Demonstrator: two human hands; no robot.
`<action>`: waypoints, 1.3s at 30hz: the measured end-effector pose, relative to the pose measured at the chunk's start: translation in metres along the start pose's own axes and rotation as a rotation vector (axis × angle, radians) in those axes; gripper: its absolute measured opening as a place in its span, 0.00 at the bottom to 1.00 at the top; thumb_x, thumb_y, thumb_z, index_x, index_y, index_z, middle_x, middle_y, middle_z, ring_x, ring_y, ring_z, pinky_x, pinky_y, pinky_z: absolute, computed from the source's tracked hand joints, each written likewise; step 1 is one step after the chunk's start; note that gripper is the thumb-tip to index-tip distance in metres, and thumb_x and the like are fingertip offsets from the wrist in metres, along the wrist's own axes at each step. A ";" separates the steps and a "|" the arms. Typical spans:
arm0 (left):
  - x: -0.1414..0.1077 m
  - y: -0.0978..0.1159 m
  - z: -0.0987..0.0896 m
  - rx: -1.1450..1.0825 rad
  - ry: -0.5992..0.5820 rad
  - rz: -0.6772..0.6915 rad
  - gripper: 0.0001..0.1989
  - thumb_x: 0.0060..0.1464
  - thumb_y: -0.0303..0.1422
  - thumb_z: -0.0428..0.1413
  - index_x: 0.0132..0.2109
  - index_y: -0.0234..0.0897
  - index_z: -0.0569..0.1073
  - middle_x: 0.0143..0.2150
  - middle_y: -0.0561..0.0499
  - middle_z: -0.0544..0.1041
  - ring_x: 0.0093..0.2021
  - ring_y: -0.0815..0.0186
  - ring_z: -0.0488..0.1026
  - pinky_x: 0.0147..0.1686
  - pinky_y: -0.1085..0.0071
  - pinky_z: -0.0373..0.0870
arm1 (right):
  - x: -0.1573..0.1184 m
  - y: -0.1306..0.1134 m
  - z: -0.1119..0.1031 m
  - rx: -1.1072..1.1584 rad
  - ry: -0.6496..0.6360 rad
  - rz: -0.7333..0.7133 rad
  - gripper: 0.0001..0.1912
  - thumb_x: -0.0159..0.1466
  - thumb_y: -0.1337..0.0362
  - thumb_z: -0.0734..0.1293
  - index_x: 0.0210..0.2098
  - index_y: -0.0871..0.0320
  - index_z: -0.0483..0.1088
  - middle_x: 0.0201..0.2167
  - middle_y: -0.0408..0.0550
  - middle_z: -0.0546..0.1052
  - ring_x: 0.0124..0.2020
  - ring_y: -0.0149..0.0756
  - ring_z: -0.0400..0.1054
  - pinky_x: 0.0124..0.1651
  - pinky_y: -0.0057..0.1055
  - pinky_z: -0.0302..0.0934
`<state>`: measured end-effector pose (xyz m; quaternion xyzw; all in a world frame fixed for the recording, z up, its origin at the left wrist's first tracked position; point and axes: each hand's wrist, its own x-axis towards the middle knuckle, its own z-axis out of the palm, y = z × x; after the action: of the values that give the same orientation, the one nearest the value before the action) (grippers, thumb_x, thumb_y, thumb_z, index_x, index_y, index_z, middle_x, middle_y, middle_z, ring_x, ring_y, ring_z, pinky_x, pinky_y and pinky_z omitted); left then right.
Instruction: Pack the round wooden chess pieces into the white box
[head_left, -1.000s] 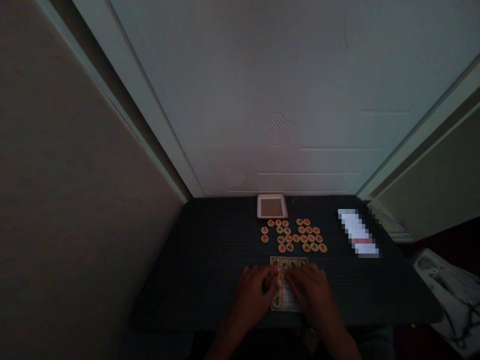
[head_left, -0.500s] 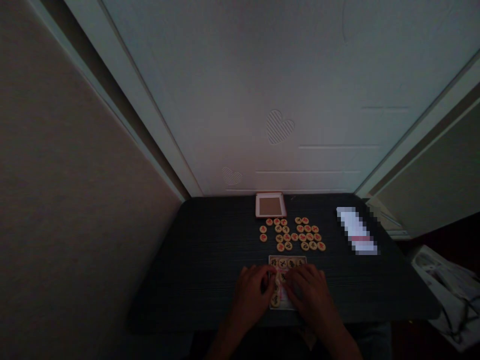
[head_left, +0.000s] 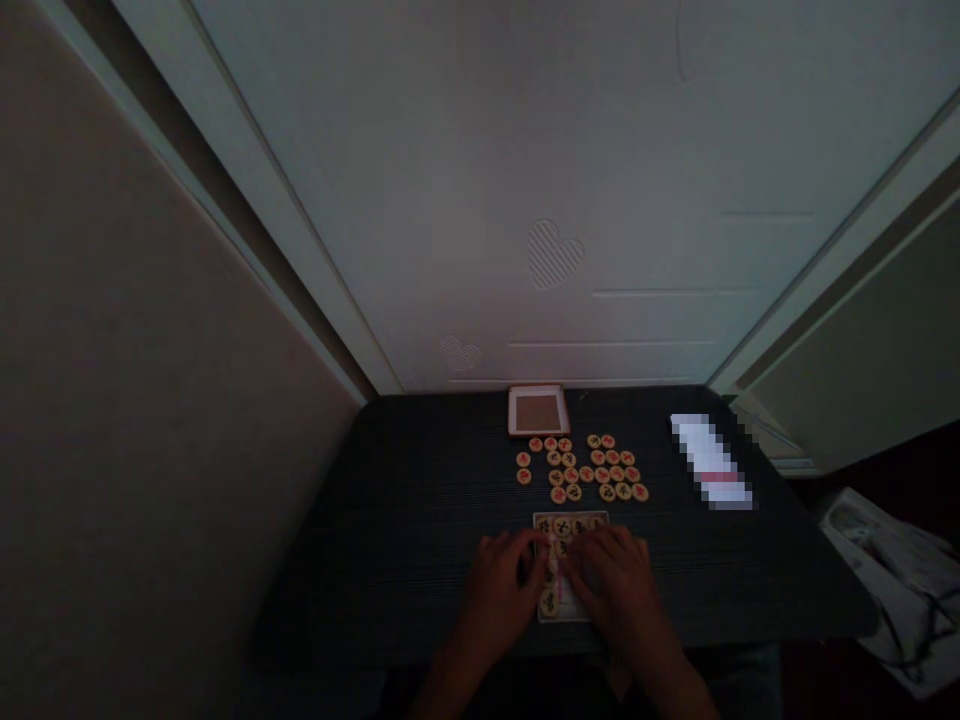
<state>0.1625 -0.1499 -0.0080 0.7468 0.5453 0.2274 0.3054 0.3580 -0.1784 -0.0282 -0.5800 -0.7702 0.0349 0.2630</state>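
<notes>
A shallow open box sits near the table's front edge, with Chinese chess pieces laid along its far and left sides. My left hand is curled at the box's left wall, thumb and forefinger closed around that edge, close to the left column of pieces. From the right, my right hand reaches over the box. Its bent fingertips are on a black-marked chess piece just below the far row. The right palm and fingers hide much of the box's right side.
More chess pieces, marked red or black, lie loose beyond the box. An open box lid stands farther back by the white panel. A blurred-out flat object lies at the right on the dark table.
My right fingertips and the piece under them have shifted slightly toward the far row. My left hand stays at the box's left edge. The whole view has moved a little.
</notes>
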 end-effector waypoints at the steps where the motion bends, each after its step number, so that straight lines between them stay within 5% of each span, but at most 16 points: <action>1: 0.000 0.000 -0.001 -0.005 0.001 -0.005 0.11 0.66 0.38 0.52 0.48 0.46 0.78 0.36 0.51 0.79 0.39 0.58 0.74 0.46 0.62 0.63 | -0.001 0.000 -0.001 0.005 -0.004 0.005 0.05 0.67 0.61 0.70 0.43 0.50 0.75 0.41 0.46 0.81 0.46 0.46 0.70 0.46 0.42 0.57; 10: 0.004 0.003 -0.006 -0.003 -0.030 -0.011 0.14 0.66 0.40 0.52 0.53 0.47 0.79 0.35 0.52 0.81 0.38 0.59 0.75 0.47 0.63 0.65 | 0.001 0.000 0.000 0.013 -0.032 0.011 0.05 0.68 0.64 0.69 0.43 0.50 0.75 0.42 0.45 0.81 0.46 0.46 0.69 0.47 0.43 0.56; 17: 0.006 0.006 -0.011 0.024 -0.125 0.066 0.18 0.71 0.39 0.47 0.63 0.55 0.71 0.58 0.51 0.80 0.53 0.56 0.76 0.57 0.56 0.62 | -0.002 0.005 -0.003 0.033 -0.016 -0.001 0.07 0.69 0.63 0.68 0.46 0.49 0.76 0.42 0.46 0.81 0.46 0.45 0.69 0.46 0.42 0.57; 33: 0.009 0.007 -0.008 0.159 -0.133 0.081 0.17 0.71 0.36 0.48 0.61 0.55 0.74 0.55 0.53 0.81 0.52 0.58 0.78 0.58 0.55 0.63 | 0.000 0.000 -0.004 0.108 0.004 0.042 0.07 0.67 0.66 0.70 0.43 0.48 0.77 0.40 0.43 0.81 0.45 0.44 0.69 0.48 0.40 0.56; 39: 0.008 0.000 -0.007 0.112 -0.109 0.094 0.17 0.71 0.36 0.47 0.61 0.55 0.73 0.57 0.53 0.80 0.55 0.58 0.77 0.59 0.54 0.63 | -0.002 0.022 -0.008 0.061 0.071 0.095 0.08 0.71 0.65 0.65 0.45 0.51 0.76 0.41 0.47 0.81 0.45 0.44 0.70 0.47 0.40 0.58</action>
<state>0.1600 -0.1412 -0.0030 0.7986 0.5042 0.1696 0.2816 0.3818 -0.1749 -0.0297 -0.6086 -0.7305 0.0502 0.3058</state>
